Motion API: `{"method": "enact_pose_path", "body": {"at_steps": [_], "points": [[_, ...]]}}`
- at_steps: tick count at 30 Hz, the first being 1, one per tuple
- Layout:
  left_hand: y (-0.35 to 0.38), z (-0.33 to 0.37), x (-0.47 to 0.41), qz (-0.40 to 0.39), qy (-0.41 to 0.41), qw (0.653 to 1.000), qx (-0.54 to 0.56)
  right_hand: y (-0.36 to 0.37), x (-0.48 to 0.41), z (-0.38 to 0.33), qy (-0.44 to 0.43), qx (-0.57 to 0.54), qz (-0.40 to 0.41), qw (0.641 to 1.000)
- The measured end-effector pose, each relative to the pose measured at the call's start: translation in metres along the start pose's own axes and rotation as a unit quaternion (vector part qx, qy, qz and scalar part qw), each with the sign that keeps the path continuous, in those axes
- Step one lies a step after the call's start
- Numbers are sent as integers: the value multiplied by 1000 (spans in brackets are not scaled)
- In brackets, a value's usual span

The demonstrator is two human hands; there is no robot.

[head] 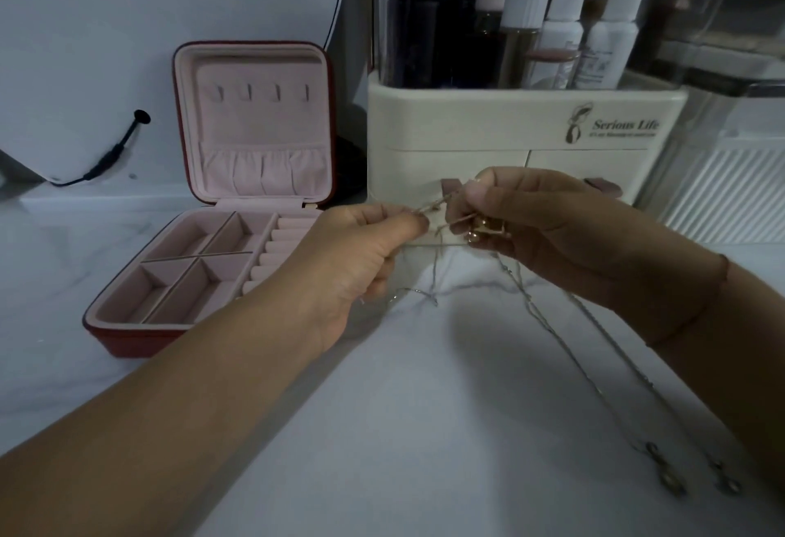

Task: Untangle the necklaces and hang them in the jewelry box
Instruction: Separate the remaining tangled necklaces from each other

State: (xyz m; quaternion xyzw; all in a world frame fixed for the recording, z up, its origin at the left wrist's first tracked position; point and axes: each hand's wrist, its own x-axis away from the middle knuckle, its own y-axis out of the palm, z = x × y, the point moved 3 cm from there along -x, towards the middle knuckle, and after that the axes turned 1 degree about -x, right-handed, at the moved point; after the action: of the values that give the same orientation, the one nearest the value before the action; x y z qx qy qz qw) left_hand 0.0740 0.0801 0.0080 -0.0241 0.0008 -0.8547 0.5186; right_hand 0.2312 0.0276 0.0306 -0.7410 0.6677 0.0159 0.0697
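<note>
My left hand [365, 247]: fingers curled, thumb and forefinger pinching a thin strand, held above the surface [382, 430].
My right hand [552, 230]: just beside my left, fingertips pinching the same tangle, small gold pieces [484, 228] bunched under its fingers.
Necklaces [437, 214]: knotted strands pulled taut between both hands; loose chains [573, 366] drop from my right hand and trail toward me along the surface, ending in ring fittings [675, 481] by my right forearm.
Jewelry box [127, 337]: open, left of my left hand, its lid [255, 52] upright with a row of hooks [261, 92].
Organizer [488, 124]: cream, just beyond both hands, bottles [565, 27] standing in its top.
</note>
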Motion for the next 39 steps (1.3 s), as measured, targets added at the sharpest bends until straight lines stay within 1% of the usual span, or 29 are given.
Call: {"method": "enact_pose_path", "body": {"at_steps": [4,6,7,8,10,12,13,16,18,21,23,26,33,39], "points": [[-2,-2,-2,11,-4,1000,13,-7,2,-12,-24,-113,12,993],[-2,-2,-2,15,-3,1000,15,-12,3,-17,-27,-165,44,985],[-2,-1,-1,16,-2,1000,16,-14,4,-18,-25,-166,61,984],[-2,-1,-1,18,0,1000,19,-16,5,-19,-23,-144,76,986],[-2,-1,-2,27,4,999,29,-19,7,-19,-24,-42,114,992],[-2,-1,-3,44,13,998,49,-19,7,-20,-36,78,149,985],[-3,0,-4,52,18,997,62,-18,7,-19,-38,109,154,981],[-6,1,-5,71,24,993,89,-17,7,-18,-22,122,153,980],[-7,2,-4,66,21,992,107,-18,7,-18,-17,114,141,983],[-5,5,-3,44,19,988,145,-14,8,-21,-34,47,95,994],[-3,6,-2,34,18,989,144,-11,9,-23,-51,1,65,997],[-2,4,-1,24,16,992,119,-8,9,-25,-68,-48,34,996],[5,-4,4,-52,-9,998,-22,-8,11,-32,-116,-80,35,989],[7,-3,5,-65,-12,998,-24,-5,12,-32,-124,-61,30,990]]}}
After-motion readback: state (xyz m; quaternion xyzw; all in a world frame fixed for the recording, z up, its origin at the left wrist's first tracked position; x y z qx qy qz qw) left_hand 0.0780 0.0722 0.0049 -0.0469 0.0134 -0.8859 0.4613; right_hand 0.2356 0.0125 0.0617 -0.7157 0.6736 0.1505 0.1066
